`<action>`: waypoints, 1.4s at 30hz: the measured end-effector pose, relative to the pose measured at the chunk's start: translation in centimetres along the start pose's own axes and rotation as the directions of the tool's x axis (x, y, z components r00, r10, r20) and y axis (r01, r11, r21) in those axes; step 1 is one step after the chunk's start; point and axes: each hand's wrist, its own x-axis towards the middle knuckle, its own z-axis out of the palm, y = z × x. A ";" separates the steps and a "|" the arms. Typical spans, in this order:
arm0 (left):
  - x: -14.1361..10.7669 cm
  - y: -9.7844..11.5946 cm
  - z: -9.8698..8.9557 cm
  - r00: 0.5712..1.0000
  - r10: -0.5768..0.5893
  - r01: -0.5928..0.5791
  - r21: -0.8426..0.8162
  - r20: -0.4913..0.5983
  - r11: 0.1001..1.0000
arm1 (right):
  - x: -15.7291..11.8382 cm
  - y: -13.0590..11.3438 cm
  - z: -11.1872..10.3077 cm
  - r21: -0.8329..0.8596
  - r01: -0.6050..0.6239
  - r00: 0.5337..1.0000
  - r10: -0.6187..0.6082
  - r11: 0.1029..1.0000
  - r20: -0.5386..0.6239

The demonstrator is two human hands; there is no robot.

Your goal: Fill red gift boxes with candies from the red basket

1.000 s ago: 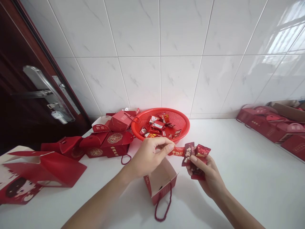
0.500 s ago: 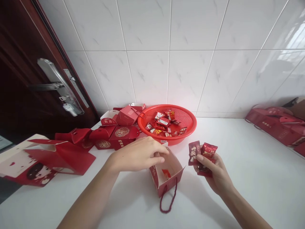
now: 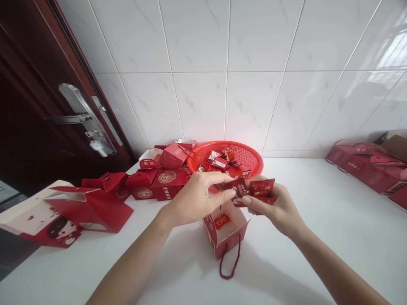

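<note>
My left hand (image 3: 199, 197) pinches the edge of a dark red wrapped candy (image 3: 238, 189) between thumb and fingers. Holding red wrapped candies (image 3: 261, 187) is my right hand (image 3: 278, 207), its thumb also against the dark red one. Both hands hover just above an open red gift box (image 3: 233, 245) with a pale inside and a dark red cord handle (image 3: 229, 276). Inside that box lies a red packet (image 3: 222, 221). Behind my hands stands a red plastic basket (image 3: 254, 156) with several wrapped candies (image 3: 220, 162), partly hidden by my fingers.
Several red gift boxes (image 3: 170, 184) crowd the left side of the white table (image 3: 333, 220), some open-topped. More red boxes (image 3: 359, 169) stand at the far right. A tiled wall (image 3: 203, 106) rises behind, and a dark door (image 3: 28, 101) with a metal handle is at the left.
My right hand has moved left with its candies to above the box. My left hand has risen from the box and now grips the dark red candy. The view has shifted slightly.
</note>
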 end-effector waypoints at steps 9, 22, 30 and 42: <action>-0.7 -0.3 -1.6 0.990 -0.077 0.055 0.179 0.120 0.982 | 2.3 -2.2 -1.7 -0.057 0.046 0.986 -0.055 0.997 -0.157; -0.2 -0.4 -0.1 0.986 -0.021 -0.013 0.205 0.166 0.979 | 2.1 -1.9 -0.9 -0.032 -0.068 0.991 0.063 0.997 -0.119; 0.1 0.6 1.6 0.995 -0.092 0.090 -0.041 -0.047 0.995 | 1.7 -1.0 2.1 0.039 -0.127 0.981 0.131 0.991 -0.140; 0.5 -0.2 3.4 0.958 -0.017 -0.008 -0.086 -0.285 0.996 | 1.1 -0.9 3.2 0.024 -0.078 0.971 0.082 0.997 -0.223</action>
